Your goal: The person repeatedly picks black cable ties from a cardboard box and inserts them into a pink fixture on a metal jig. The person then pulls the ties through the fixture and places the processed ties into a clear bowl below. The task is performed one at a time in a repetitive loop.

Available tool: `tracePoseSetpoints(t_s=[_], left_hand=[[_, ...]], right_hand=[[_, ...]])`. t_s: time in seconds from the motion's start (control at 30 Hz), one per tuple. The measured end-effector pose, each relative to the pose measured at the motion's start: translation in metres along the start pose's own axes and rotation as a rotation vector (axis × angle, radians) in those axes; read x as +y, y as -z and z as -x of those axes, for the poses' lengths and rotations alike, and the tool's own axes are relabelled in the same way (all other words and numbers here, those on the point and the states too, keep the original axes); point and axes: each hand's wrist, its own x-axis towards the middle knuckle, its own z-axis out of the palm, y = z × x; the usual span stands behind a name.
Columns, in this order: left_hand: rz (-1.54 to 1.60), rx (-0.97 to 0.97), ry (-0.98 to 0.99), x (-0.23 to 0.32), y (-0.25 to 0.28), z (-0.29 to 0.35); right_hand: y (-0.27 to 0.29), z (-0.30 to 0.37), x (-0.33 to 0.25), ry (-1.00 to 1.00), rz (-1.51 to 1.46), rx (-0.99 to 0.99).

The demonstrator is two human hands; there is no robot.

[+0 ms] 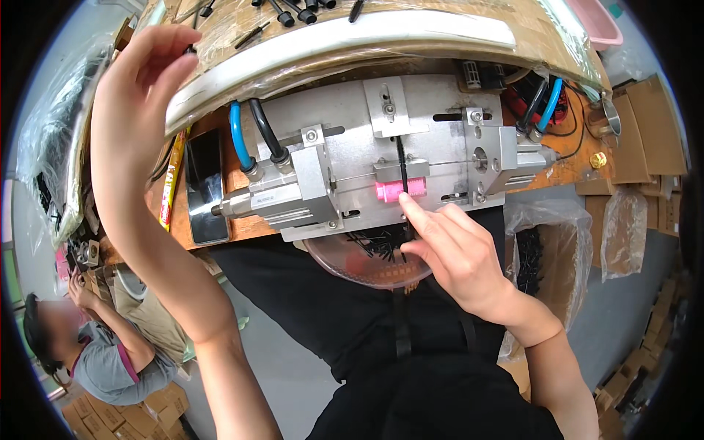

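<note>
A thin black rod [402, 172] lies lengthwise across a pink block [389, 192] at the middle of a metal fixture [359, 154]. My right hand [462, 257] has its index finger and thumb at the rod's near end, the fingertip beside the pink block. Raised at the upper left, my left hand [150, 73] is closed with a small black piece [190, 50] showing between the fingertips; most of it is hidden. Below the fixture's near edge, a clear plastic bowl [330, 260] holds several black rods.
Cylinders with blue hoses [236, 136] flank the fixture. A phone [207, 187] and a yellow stick [172, 180] lie left. Black knobbed parts [284, 16] rest on the cardboard-covered shelf. A plastic-lined box [550, 271] stands right; a co-worker [121, 359] sits at lower left.
</note>
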Motion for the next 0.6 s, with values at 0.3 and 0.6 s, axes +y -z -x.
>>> tracePoseSetpoints(t_s=[0.3,0.6], left_hand=[[-0.219,-0.185,-0.056,0.136,-0.124,0.145],[-0.283,-0.256,-0.046,0.136,-0.151,0.144]], right_hand=[[0.036,-0.003,0.006,-0.127,-0.009,0.156],[0.051,0.002,0.005,-0.260,-0.049,0.190]])
